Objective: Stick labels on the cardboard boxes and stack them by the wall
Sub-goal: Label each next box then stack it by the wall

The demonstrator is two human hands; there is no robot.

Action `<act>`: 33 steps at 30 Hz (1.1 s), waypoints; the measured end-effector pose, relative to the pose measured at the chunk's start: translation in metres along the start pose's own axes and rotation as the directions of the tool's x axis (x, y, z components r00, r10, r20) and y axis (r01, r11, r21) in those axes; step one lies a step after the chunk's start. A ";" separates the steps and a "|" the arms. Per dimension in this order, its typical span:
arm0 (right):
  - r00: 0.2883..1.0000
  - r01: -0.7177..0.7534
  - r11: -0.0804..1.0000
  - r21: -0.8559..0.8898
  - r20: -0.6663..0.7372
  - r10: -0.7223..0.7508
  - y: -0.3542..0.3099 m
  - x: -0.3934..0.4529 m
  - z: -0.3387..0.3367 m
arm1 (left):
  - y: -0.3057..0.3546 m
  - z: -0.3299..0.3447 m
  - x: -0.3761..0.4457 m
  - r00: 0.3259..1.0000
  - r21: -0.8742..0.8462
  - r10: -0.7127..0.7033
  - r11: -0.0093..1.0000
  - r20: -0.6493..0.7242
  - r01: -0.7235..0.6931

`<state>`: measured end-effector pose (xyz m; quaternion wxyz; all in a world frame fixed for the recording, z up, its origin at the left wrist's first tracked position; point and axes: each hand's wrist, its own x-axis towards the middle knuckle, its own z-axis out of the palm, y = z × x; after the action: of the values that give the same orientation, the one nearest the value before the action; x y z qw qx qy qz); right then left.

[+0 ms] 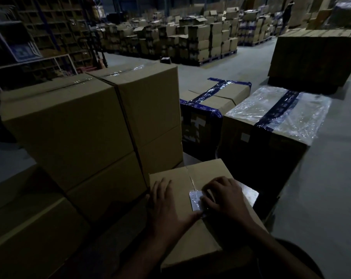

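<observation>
A brown cardboard box lies right in front of me, its top seam taped. On that seam sits a small white label. My left hand rests flat on the box top, fingers straight, its thumb reaching the label's lower edge. My right hand presses down on the label's right side with bent fingers, hiding part of it. To the left stands a stack of plain cardboard boxes, two high and two wide.
Two boxes with blue tape and plastic wrap stand behind the labelled box. A dark large carton is at far right. More low boxes sit at bottom left. Pallets of cartons and shelving fill the background. Grey floor lies right.
</observation>
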<state>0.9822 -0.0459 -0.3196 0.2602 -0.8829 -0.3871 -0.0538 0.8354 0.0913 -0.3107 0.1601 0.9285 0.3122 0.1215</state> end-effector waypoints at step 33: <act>0.998 -0.046 0.998 0.046 -0.045 0.048 0.002 0.000 0.006 | -0.004 0.006 0.001 1.000 -0.007 0.015 1.000 0.023 -0.015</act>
<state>0.9826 -0.0442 -0.3251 0.2899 -0.8843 -0.3612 -0.0592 0.8360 0.0932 -0.3177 0.1660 0.9316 0.3029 0.1131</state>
